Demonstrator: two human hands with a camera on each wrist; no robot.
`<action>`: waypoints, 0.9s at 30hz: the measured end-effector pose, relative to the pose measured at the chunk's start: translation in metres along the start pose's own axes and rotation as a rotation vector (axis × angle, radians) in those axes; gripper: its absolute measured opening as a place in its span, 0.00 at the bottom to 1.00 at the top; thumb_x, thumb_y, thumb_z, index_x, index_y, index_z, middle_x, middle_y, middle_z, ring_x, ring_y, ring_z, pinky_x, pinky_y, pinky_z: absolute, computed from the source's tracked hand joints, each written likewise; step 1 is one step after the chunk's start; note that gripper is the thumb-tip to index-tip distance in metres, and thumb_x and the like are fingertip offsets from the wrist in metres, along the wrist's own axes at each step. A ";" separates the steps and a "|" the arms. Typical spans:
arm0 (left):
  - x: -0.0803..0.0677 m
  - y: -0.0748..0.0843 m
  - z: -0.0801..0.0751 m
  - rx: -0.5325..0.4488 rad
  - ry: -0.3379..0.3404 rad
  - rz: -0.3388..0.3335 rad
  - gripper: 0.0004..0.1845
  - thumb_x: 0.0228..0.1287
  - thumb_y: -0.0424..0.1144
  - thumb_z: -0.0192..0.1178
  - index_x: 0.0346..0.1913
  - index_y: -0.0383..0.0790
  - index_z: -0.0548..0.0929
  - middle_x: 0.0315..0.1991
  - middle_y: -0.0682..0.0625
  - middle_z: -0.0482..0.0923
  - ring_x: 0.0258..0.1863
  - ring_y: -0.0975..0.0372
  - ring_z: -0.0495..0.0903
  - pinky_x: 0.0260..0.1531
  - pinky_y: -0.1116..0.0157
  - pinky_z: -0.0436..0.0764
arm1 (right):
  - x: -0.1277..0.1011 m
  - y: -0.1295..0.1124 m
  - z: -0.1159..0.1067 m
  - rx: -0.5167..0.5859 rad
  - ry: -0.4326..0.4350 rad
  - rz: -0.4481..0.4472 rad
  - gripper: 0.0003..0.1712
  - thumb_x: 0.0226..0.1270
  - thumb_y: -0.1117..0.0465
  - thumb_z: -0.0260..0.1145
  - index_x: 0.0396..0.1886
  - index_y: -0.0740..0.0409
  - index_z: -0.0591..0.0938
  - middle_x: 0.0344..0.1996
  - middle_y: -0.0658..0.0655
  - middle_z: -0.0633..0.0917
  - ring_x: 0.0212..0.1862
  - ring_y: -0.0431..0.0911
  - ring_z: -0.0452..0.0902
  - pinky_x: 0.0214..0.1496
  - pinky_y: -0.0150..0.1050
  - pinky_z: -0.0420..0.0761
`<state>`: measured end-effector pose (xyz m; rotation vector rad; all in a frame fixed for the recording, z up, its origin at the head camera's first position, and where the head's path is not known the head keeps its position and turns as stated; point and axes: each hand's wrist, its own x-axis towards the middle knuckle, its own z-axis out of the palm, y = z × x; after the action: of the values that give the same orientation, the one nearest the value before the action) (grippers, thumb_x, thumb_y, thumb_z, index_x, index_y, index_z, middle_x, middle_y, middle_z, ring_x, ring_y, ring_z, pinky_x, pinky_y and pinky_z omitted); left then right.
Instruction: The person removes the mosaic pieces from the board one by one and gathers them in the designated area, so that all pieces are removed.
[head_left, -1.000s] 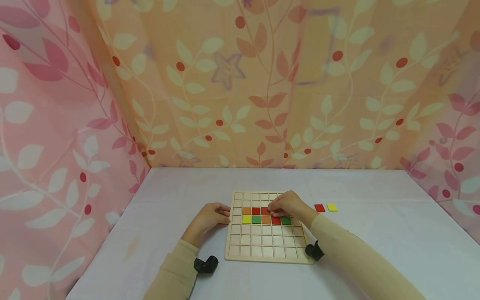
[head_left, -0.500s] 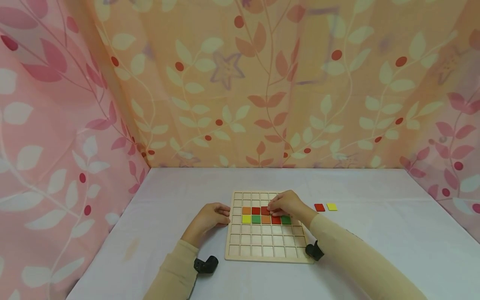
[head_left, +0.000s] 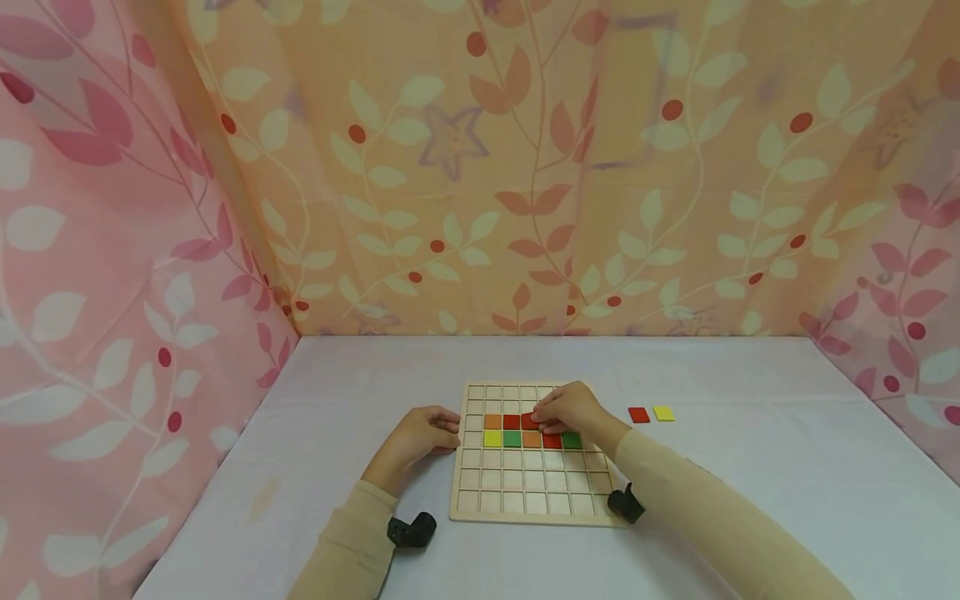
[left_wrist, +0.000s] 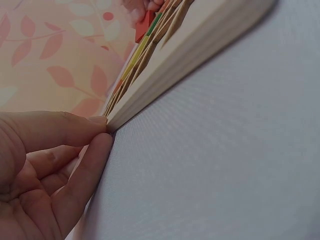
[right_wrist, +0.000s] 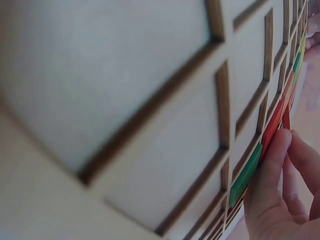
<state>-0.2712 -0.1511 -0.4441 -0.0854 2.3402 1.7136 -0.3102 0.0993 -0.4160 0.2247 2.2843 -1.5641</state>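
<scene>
A wooden grid board (head_left: 502, 482) lies on the white table, with two rows of coloured square tiles in its cells. My right hand (head_left: 573, 408) pinches a red tile (head_left: 529, 421) between thumb and fingers over the back row, beside another red tile (head_left: 512, 422). In the right wrist view that held tile (right_wrist: 286, 118) stands tilted above the grid, near a green tile (right_wrist: 245, 176). Along the board's left edge, my left hand (head_left: 415, 435) rests its thumb and fingertips against the wood; the left wrist view shows these fingertips (left_wrist: 102, 142) touching the rim.
To the board's right lie a loose red tile (head_left: 639, 415) and a yellow tile (head_left: 663, 413). Black wrist devices (head_left: 412, 530) sit at both sleeves. Patterned cloth (head_left: 420, 167) hangs behind the table and at both sides.
My right hand has shifted very slightly to the left with the red tile. My left hand stays at the board's edge.
</scene>
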 end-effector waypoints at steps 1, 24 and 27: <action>0.000 0.000 0.000 -0.002 0.001 -0.006 0.20 0.48 0.22 0.64 0.47 0.30 0.78 0.37 0.44 0.79 0.32 0.62 0.78 0.34 0.66 0.82 | 0.000 0.000 0.000 -0.001 0.002 0.002 0.08 0.54 0.67 0.69 0.35 0.67 0.84 0.24 0.57 0.86 0.21 0.42 0.80 0.29 0.36 0.83; 0.000 0.002 -0.001 -0.004 0.010 -0.017 0.20 0.48 0.22 0.64 0.48 0.30 0.79 0.37 0.43 0.79 0.32 0.62 0.78 0.34 0.65 0.82 | -0.014 0.012 -0.059 0.058 -0.007 -0.029 0.20 0.56 0.63 0.69 0.47 0.69 0.81 0.24 0.51 0.84 0.23 0.37 0.78 0.32 0.31 0.82; 0.000 0.002 -0.001 0.002 0.007 -0.017 0.19 0.48 0.22 0.64 0.47 0.30 0.79 0.37 0.43 0.79 0.32 0.62 0.78 0.35 0.65 0.82 | -0.017 0.014 -0.070 0.069 -0.005 -0.034 0.21 0.56 0.63 0.69 0.48 0.71 0.80 0.25 0.51 0.85 0.24 0.37 0.78 0.33 0.32 0.82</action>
<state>-0.2712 -0.1510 -0.4417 -0.1110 2.3394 1.7059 -0.3041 0.1708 -0.3993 0.2007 2.2429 -1.6605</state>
